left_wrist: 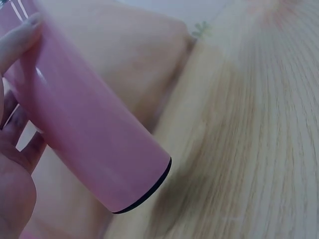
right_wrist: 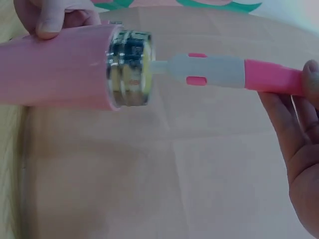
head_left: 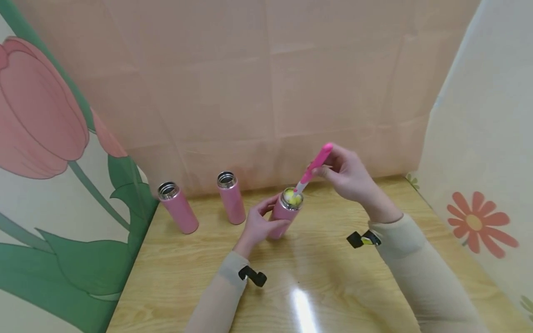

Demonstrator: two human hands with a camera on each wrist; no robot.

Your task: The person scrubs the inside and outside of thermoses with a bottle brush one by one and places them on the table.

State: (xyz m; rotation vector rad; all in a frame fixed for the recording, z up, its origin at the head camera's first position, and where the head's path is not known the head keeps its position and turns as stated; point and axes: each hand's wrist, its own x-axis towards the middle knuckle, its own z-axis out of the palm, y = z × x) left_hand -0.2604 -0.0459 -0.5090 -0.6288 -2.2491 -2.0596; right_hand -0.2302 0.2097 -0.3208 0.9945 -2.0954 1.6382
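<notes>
My left hand [head_left: 261, 224] grips a pink thermos bottle [head_left: 284, 213] round its side, with the steel mouth uncovered. In the left wrist view the same bottle [left_wrist: 94, 119] shows its dark-rimmed base; I cannot tell whether it touches the table. My right hand [head_left: 349, 178] holds the pink end of a bottle brush [head_left: 318, 162] between thumb and fingers. The brush's white neck [right_wrist: 214, 69] runs into the bottle's mouth. A yellow and white brush head [head_left: 293, 199] shows just inside the steel rim; its lower part is hidden.
Two more uncapped pink bottles stand to the left: one at the far left [head_left: 180, 210] and one nearer [head_left: 232, 199]. Beneath them is a wood-grain table [head_left: 175, 277]. A peach cloth backdrop [head_left: 208, 101] hangs behind, and a flower-printed panel [head_left: 474, 138] borders the right.
</notes>
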